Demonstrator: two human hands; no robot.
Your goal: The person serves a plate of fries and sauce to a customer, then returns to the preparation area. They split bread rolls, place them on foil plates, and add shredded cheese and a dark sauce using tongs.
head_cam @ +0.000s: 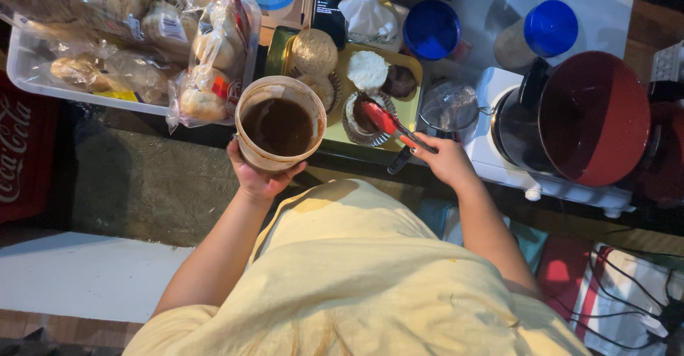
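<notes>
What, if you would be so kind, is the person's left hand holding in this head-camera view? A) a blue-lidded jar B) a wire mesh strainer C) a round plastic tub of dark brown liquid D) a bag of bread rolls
C: the left hand grips the round plastic tub of dark brown liquid from below, while the right hand holds red-tipped tongs over the yellow tray.
</notes>
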